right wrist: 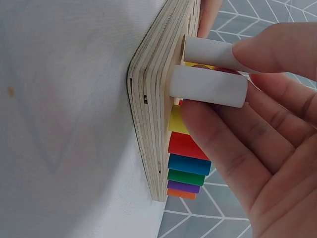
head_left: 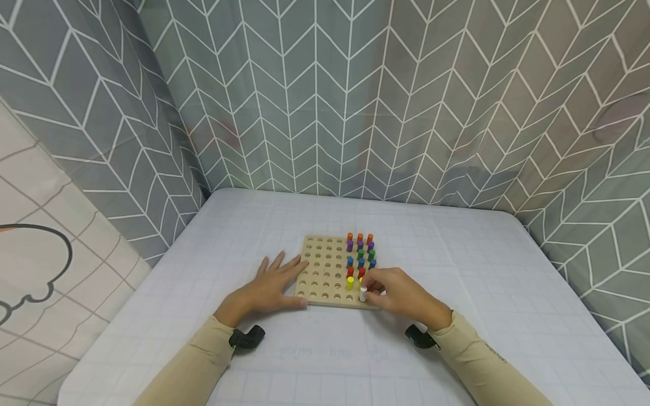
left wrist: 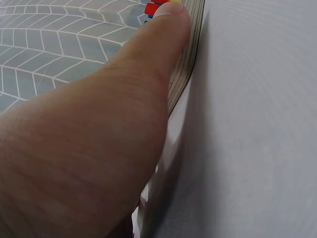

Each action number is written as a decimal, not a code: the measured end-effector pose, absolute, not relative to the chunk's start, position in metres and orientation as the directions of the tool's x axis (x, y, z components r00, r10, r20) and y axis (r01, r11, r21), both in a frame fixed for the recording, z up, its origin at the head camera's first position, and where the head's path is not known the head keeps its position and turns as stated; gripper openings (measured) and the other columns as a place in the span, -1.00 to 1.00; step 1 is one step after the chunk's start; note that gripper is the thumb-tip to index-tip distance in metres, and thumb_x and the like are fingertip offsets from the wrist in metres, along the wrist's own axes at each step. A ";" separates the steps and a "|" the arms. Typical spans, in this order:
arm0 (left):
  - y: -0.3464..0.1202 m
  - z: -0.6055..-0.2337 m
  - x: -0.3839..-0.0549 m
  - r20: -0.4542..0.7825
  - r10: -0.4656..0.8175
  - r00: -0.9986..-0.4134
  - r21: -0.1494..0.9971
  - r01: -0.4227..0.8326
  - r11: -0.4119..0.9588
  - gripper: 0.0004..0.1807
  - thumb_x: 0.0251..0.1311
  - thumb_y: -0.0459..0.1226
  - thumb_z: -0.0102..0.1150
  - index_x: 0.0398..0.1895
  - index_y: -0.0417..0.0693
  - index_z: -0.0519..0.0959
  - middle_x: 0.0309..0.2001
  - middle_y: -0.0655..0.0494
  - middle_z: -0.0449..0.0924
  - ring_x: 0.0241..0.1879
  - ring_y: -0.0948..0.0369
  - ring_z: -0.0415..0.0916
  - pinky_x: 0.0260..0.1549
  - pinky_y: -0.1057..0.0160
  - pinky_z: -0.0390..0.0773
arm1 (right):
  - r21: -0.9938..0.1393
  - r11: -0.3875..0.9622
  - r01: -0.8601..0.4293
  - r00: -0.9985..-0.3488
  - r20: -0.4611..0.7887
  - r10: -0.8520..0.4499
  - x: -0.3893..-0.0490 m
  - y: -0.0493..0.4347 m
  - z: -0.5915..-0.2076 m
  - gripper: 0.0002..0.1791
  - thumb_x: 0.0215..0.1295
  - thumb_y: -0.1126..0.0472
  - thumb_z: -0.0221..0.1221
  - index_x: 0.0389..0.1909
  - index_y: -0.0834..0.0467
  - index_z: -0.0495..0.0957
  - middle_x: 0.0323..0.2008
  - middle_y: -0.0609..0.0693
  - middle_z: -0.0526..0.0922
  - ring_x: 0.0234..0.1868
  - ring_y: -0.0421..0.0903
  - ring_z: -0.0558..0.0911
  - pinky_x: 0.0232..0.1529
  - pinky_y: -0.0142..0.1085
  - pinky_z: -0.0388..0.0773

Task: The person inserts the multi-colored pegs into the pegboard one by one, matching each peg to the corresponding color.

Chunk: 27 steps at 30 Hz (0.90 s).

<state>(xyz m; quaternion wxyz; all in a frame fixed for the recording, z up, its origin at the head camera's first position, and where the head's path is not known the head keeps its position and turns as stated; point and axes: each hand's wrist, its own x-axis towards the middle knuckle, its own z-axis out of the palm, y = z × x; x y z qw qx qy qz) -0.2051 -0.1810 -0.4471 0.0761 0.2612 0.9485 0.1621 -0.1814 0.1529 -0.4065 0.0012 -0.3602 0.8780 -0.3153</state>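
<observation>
A wooden pegboard (head_left: 320, 301) lies on the table, with rows of coloured pegs along its right side. My right hand (head_left: 406, 296) pinches a white peg (head_left: 363, 294) at the board's front row. In the right wrist view, the thumb touches this white peg (right wrist: 210, 52), whose lower end meets the board. A second white peg (right wrist: 208, 85) stands beside it at the near corner, against my fingers. My left hand (head_left: 269, 287) rests at the board's left side with fingers spread; its thumb (left wrist: 171, 22) lies along the front edge.
Orange (head_left: 360, 238), purple (head_left: 350, 246), green (head_left: 372, 255), blue (head_left: 350, 261), red (head_left: 350, 272) and yellow pegs (head_left: 350, 283) stand in the board. Bare holes (head_left: 327, 265) fill its left part. A white cloth covers the table (head_left: 244, 225); patterned curtains (head_left: 330, 101) hang behind.
</observation>
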 end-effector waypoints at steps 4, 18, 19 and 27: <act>-0.181 -0.447 -0.205 -0.047 0.527 -0.848 0.349 0.481 0.804 0.15 0.04 0.54 -0.01 0.63 0.22 0.01 0.61 0.12 -0.10 0.56 -0.15 -0.37 0.41 -0.31 -0.44 | -0.547 0.543 -0.638 -0.739 0.234 -0.632 -0.181 0.153 -0.407 -0.86 0.23 0.32 0.37 -0.25 0.08 0.63 -0.34 -0.23 0.66 -0.32 -0.33 0.63 -0.25 -0.31 0.65; -0.179 -0.448 -0.207 -0.039 0.531 -0.846 0.346 0.487 0.802 0.14 0.05 0.53 0.01 0.62 0.21 0.03 0.60 0.10 -0.08 0.56 -0.16 -0.37 0.41 -0.32 -0.43 | -0.521 0.559 -0.645 -0.736 0.228 -0.637 -0.180 0.155 -0.406 -0.87 0.23 0.30 0.37 -0.26 0.09 0.62 -0.35 -0.24 0.65 -0.32 -0.34 0.61 -0.26 -0.31 0.64; -0.179 -0.448 -0.207 -0.039 0.531 -0.847 0.347 0.487 0.801 0.14 0.05 0.53 0.01 0.62 0.20 0.03 0.60 0.09 -0.08 0.56 -0.16 -0.36 0.41 -0.32 -0.44 | -0.521 0.557 -0.647 -0.734 0.228 -0.639 -0.180 0.155 -0.405 -0.88 0.24 0.30 0.37 -0.25 0.10 0.63 -0.34 -0.24 0.65 -0.32 -0.34 0.62 -0.26 -0.31 0.65; -0.183 -0.447 -0.205 -0.044 0.533 -0.845 0.358 0.485 0.798 0.11 0.07 0.51 0.01 0.62 0.22 0.04 0.60 0.10 -0.06 0.56 -0.15 -0.33 0.42 -0.31 -0.40 | -0.598 0.491 -0.634 -0.736 0.272 -0.619 -0.182 0.165 -0.396 -0.91 0.29 0.32 0.32 -0.22 0.13 0.67 -0.29 -0.15 0.71 -0.29 -0.27 0.67 -0.19 -0.25 0.68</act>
